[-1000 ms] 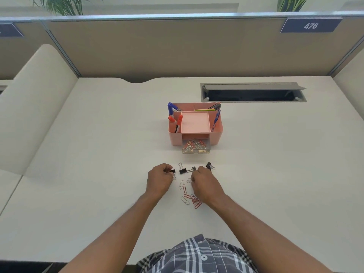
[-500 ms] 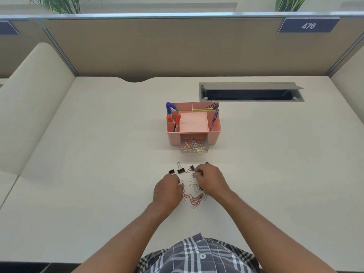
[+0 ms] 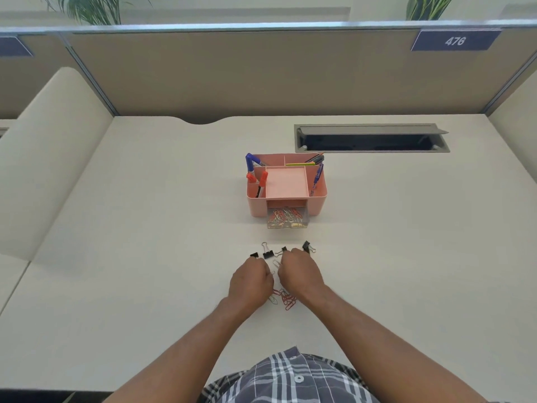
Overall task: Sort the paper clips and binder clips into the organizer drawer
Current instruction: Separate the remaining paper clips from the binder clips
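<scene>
On the near part of the desk [image 3: 145,286], both hands are down among the loose clips, knuckles toward me. Left hand [image 3: 251,283] curled, fingertips tucked under; cannot tell what it pinches, if anything. Right hand [image 3: 300,273] likewise curled over the pile, fingers drawn together; its grip is hidden too.

Red and silver paper clips [image 3: 286,298] lie in a tangle between and just behind the two wrists. Four black binder clips [image 3: 268,253] sit in a loose row just beyond the fingertips, the rightmost [image 3: 307,246] a little apart.

Pink organizer [image 3: 315,203] stands farther up the desk, pens and markers in its upper slots. Its clear drawer [image 3: 287,221] is pulled out toward the person and already holds a heap of paper clips.

Step in hand, by my reading: gathering a batch of paper clips to carry to the drawer.

To do it well:
- Rake the tangle together with both hands, then lift with one cupped under.
- Linked clips will trail; lift slowly so stragglers don't scatter.
- Keep binder clips out of the scoop, handle them apart.
- Drop low over the drawer, which is small and shallow.
</scene>
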A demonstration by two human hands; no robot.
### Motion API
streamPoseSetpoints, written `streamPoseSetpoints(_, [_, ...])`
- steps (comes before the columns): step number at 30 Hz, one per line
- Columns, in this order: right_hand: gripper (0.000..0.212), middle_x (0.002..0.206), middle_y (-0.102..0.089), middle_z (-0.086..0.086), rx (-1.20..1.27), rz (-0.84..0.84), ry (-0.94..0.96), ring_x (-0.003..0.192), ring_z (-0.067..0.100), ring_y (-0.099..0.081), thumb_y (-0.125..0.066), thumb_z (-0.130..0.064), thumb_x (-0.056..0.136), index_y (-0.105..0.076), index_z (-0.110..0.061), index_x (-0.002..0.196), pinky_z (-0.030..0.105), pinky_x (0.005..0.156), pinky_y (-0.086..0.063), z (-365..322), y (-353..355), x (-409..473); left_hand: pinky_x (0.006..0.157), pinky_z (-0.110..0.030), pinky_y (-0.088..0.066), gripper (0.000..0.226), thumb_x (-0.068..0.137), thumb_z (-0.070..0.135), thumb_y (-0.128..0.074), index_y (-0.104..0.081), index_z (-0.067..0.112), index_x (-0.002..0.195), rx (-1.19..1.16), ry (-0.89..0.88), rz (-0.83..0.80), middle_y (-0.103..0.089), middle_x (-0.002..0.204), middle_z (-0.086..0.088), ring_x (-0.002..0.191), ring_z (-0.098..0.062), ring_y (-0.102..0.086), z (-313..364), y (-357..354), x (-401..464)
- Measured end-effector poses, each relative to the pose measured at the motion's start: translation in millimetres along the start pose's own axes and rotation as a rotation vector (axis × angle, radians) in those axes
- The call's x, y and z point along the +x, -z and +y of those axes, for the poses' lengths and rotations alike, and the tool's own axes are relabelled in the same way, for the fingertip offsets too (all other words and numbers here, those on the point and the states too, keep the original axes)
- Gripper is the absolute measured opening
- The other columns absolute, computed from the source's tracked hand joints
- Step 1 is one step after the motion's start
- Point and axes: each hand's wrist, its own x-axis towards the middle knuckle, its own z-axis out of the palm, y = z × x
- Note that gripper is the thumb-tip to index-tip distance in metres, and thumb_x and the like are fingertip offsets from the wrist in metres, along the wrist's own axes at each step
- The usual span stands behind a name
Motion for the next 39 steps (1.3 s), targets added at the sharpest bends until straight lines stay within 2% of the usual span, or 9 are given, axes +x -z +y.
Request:
streamPoseSetpoints(4, [0.010, 0.097, -0.061, 0.013, -0.018, -0.036, 0.034, 0.094, 0.031, -0.057, -0.050, -0.011, 0.085, -0.058, -0.006, 0.088, 0.035, 0.065, -0.039, 1.4, 1.4, -3.1, 0.062, -0.038, -0.054, 0.015, 0.081, 0.016, -0.050, -0.059, 0.012, 0.070, -0.042, -0.026, 0.043, -0.063, 0.070, -0.002, 0.068, -0.024, -0.061, 0.0, -1.2, -4.0])
streamPoseSetpoints(8, [0.013, 0.086, -0.063, 0.011, 0.092, -0.046, -0.022, 0.079, 0.028, -0.057, -0.050, -0.015, 0.082, -0.056, -0.006, 0.076, 0.037, 0.062, -0.044, 6.9, 18.9, -5.6, 0.061, -0.025, -0.044, 0.010, 0.086, 0.019, -0.054, -0.057, 0.024, 0.077, -0.194, -0.013, 0.098, -0.062, 0.075, 0.010, 0.070, -0.011, -0.057, -1.6, 5.6, -3.7])
streamPoseSetpoints(13, [0.017, 0.069, -0.060, -0.003, 0.271, 0.156, -0.001, 0.064, 0.017, -0.057, -0.051, -0.023, 0.086, -0.056, -0.017, 0.070, 0.036, 0.059, -0.048, 11.2, 68.8, 2.3, 0.065, -0.026, -0.050, 0.009, 0.089, 0.011, -0.060, -0.064, 0.018, 0.085, -0.398, -0.145, 0.217, -0.064, 0.076, 0.006, 0.071, -0.012, -0.060, 14.0, 36.5, 14.7])
streamPoseSetpoints(16, [0.014, 0.075, -0.060, -0.002, 0.232, 0.265, 0.023, 0.068, 0.018, -0.056, -0.051, -0.024, 0.089, -0.055, -0.019, 0.077, 0.035, 0.059, -0.047, 11.1, 94.6, 21.1, 0.066, -0.027, -0.051, 0.011, 0.090, 0.006, -0.059, -0.064, 0.016, 0.087, -0.418, -0.224, 0.273, -0.063, 0.077, 0.004, 0.072, -0.013, -0.059, 32.7, 58.3, 35.6])
streamPoseSetpoints(22, [0.016, 0.094, -0.062, 0.005, 0.113, 0.226, 0.034, 0.085, 0.024, -0.058, -0.052, -0.022, 0.092, -0.065, -0.012, 0.093, 0.033, 0.067, -0.045, 6.5, 106.1, 51.3, 0.076, -0.034, -0.056, 0.015, 0.089, 0.001, -0.057, -0.068, 0.010, 0.094, -0.373, -0.271, 0.278, -0.067, 0.088, -0.003, 0.081, -0.018, -0.061, 55.4, 75.8, 66.2])
streamPoseSetpoints(27, [0.014, 0.088, -0.067, 0.002, 0.298, 0.292, 0.088, 0.081, 0.021, -0.061, -0.056, -0.018, 0.093, -0.070, -0.013, 0.094, 0.035, 0.070, -0.051, 13.3, 105.2, 39.9, 0.068, -0.028, -0.053, 0.017, 0.089, 0.001, -0.057, -0.064, 0.015, 0.096, -0.386, -0.332, 0.345, -0.064, 0.087, 0.001, 0.077, -0.014, -0.059, 47.1, 66.5, 52.9])
streamPoseSetpoints(30, [0.017, 0.090, -0.071, -0.001, 0.307, 0.254, 0.049, 0.081, 0.019, -0.064, -0.055, -0.018, 0.093, -0.072, -0.017, 0.093, 0.035, 0.073, -0.054, 25.4, 91.2, 22.4, 0.069, -0.027, -0.049, 0.013, 0.091, 0.008, -0.058, -0.064, 0.017, 0.097, -0.349, -0.297, 0.282, -0.061, 0.088, 0.004, 0.078, -0.015, -0.058, 30.1, 42.5, 35.4])
streamPoseSetpoints(34, [0.026, 0.109, -0.063, 0.007, 0.095, 0.025, -0.021, 0.100, 0.026, -0.061, -0.055, -0.020, 0.092, -0.071, -0.018, 0.111, 0.034, 0.084, -0.049, 36.2, 54.0, 2.2, 0.079, -0.029, -0.047, 0.024, 0.094, 0.023, -0.059, -0.064, 0.020, 0.118, -0.151, -0.248, 0.101, -0.059, 0.100, 0.002, 0.094, -0.020, -0.061, 14.4, 4.7, 17.4])
streamPoseSetpoints(39, [0.023, 0.103, -0.057, 0.010, -0.035, -0.009, 0.026, 0.097, 0.030, -0.058, -0.052, -0.015, 0.087, -0.069, -0.016, 0.102, 0.033, 0.067, -0.044, 36.3, 23.0, -15.4, 0.074, -0.034, -0.046, 0.038, 0.092, 0.026, -0.061, -0.057, 0.025, 0.130, 0.039, -0.324, -0.014, -0.052, 0.102, -0.006, 0.094, -0.026, -0.055, 14.6, -15.1, 13.4])
